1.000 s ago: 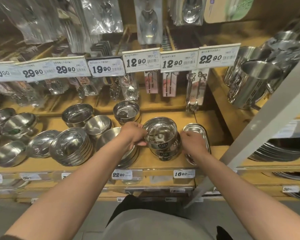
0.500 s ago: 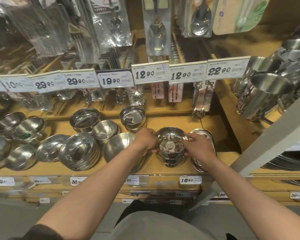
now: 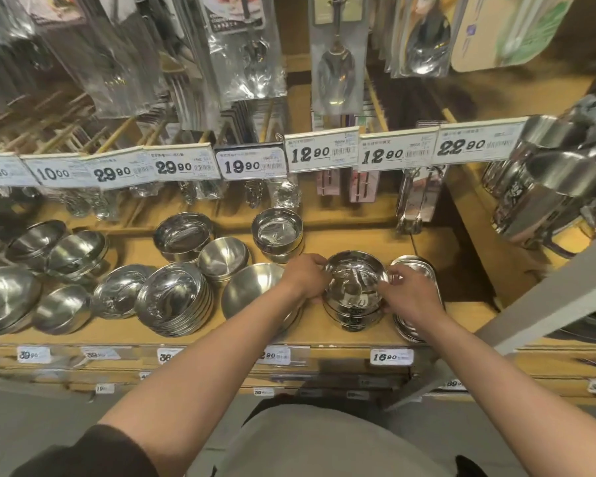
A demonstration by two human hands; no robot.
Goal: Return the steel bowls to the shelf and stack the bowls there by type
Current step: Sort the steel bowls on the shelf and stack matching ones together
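Observation:
A short stack of straight-walled steel bowls (image 3: 355, 287) stands on the wooden shelf (image 3: 461, 304) near its front edge. My left hand (image 3: 305, 278) grips the stack's left rim, and my right hand (image 3: 408, 292) grips its right rim with curled fingers. A matching straight-walled stack (image 3: 277, 234) sits further back. Left of my hands are a wide round bowl (image 3: 255, 290), a small bowl stack (image 3: 224, 258), another stack (image 3: 183, 235) and a tilted stack of shallow bowls (image 3: 174, 301).
Oval steel trays (image 3: 417, 270) lie just right of my right hand. More bowls (image 3: 7, 297) fill the shelf's left end. Price tags (image 3: 322, 153) and bagged utensils hang above. Steel pots (image 3: 544, 194) sit at the right, beside a grey upright post (image 3: 547, 304).
The view has shifted down and closer to the shelf. Both hands stay on the straight-walled stack, now closed tighter round its rim; the stack sits slightly lower on the shelf.

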